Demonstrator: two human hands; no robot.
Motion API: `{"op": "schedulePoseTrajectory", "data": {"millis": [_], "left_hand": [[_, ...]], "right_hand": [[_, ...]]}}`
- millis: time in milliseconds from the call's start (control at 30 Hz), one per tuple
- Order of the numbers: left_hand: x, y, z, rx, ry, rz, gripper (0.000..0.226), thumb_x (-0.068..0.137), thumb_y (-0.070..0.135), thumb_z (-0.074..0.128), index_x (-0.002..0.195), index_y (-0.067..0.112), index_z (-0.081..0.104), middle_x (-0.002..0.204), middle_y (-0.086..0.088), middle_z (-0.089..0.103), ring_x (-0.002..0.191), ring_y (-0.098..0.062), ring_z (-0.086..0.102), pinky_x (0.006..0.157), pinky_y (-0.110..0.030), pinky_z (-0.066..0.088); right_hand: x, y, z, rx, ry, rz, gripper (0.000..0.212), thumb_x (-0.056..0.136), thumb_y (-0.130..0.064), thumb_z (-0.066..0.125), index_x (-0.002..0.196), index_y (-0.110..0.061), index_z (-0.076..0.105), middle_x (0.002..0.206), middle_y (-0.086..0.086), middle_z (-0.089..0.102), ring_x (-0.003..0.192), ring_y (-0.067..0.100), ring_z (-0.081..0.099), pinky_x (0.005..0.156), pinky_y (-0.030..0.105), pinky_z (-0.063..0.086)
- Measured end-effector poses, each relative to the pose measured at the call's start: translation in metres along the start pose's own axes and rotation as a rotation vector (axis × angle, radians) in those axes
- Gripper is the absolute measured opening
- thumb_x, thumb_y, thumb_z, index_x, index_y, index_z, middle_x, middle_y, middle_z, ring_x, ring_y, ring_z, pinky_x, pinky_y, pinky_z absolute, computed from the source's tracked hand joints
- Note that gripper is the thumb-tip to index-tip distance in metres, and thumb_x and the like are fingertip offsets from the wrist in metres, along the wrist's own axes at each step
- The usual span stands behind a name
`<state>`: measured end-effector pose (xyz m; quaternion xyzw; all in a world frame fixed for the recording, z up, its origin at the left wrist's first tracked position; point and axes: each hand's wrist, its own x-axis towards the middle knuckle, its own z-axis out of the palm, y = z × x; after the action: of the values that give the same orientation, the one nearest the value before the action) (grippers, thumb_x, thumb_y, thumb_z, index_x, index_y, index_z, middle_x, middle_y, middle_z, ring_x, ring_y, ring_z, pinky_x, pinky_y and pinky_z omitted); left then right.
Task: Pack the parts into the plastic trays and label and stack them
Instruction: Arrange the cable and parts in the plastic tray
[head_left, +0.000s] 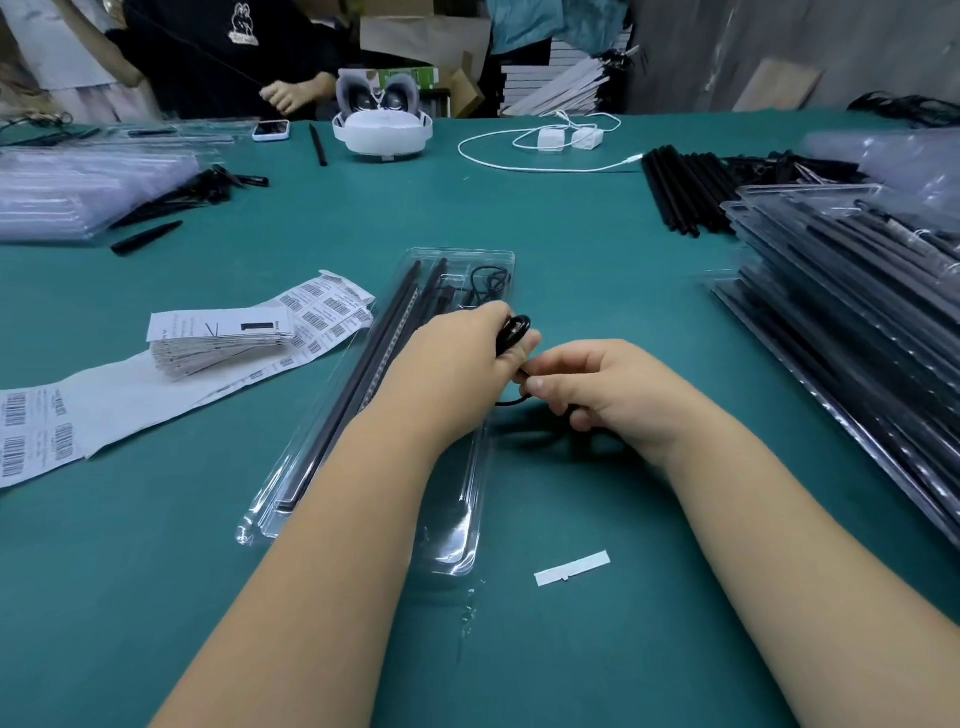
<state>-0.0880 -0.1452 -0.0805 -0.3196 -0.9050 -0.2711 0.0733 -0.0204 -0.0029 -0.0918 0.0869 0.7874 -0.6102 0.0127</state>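
Two bare hands meet over a clear plastic tray (457, 540) lying lengthwise on the green worktop (597, 260). Left hand (457, 358): fingers curled round a small black oval part (514, 332) held just above the tray's right edge. Right hand (602, 387): fingers curled, pinching a thin black cord (511, 401) that leads from the oval part toward the worktop. Long black rods (384, 343) lie side by side in the tray's left channels; a coiled black cable (488, 280) sits in the far right compartment.

Left of the tray: a stack of printed cards (218, 338) resting on strips of barcode labels (47, 431). A small white backing strip (571, 567) lies on the worktop near the tray's near end, beside the right forearm.

Right edge: a tall stack of filled trays (857, 312), with loose black rods (680, 192) beyond it. Far left: a pile of empty clear trays (78, 192) and scattered black parts (150, 236).

Far side of the worktop: a white headset (382, 130), a phone (271, 130), and white chargers with cable (566, 137). A second person in a dark shirt (228, 57) stands behind, one hand visible at the table's far edge.
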Motion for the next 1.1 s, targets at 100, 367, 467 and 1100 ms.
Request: {"op": "schedulePoseTrajectory", "data": {"millis": [100, 367, 467, 1100], "left_hand": [[0.0, 0.004, 0.001, -0.226, 0.152, -0.031, 0.03, 0.097, 0.039, 0.046, 0.086, 0.013, 0.056, 0.075, 0.001, 0.064, 0.077, -0.019, 0.059, 0.071, -0.033, 0.044], [0.004, 0.017, -0.012, -1.58, 0.171, -0.304, 0.038, 0.099, 0.042, 0.04, 0.073, 0.015, 0.047, 0.044, 0.004, 0.039, 0.041, -0.013, 0.045, 0.048, -0.025, 0.048], [0.003, 0.02, -0.012, -1.729, 0.09, -0.356, 0.041, 0.097, 0.05, 0.039, 0.071, 0.018, 0.044, 0.046, 0.006, 0.031, 0.037, -0.009, 0.028, 0.035, -0.016, 0.028], [-0.007, 0.024, -0.005, -0.181, -0.034, 0.024, 0.037, 0.08, 0.02, 0.055, 0.114, 0.03, 0.045, 0.066, 0.011, 0.05, 0.055, 0.0, 0.046, 0.045, -0.013, 0.036]], "right_hand": [[-0.001, 0.0, 0.0, -0.02, 0.006, 0.0, 0.013, 0.084, -0.01, 0.068, 0.083, -0.022, 0.07, 0.085, 0.0, 0.068, 0.055, -0.002, 0.05, 0.05, 0.012, 0.04], [-0.006, -0.008, -0.002, -0.1, -0.115, -0.114, 0.029, 0.077, -0.009, 0.074, 0.093, -0.032, 0.067, 0.083, -0.008, 0.069, 0.077, 0.004, 0.062, 0.078, 0.017, 0.049], [-0.009, -0.009, 0.0, -0.199, -0.151, -0.133, 0.021, 0.078, -0.014, 0.074, 0.09, -0.03, 0.07, 0.08, -0.005, 0.064, 0.071, 0.006, 0.054, 0.07, 0.013, 0.043], [-0.02, -0.022, 0.001, -0.224, 0.21, -0.584, 0.05, 0.067, -0.06, 0.058, 0.112, -0.04, 0.049, 0.064, -0.018, 0.043, 0.057, 0.004, 0.038, 0.059, 0.017, 0.034]]}}
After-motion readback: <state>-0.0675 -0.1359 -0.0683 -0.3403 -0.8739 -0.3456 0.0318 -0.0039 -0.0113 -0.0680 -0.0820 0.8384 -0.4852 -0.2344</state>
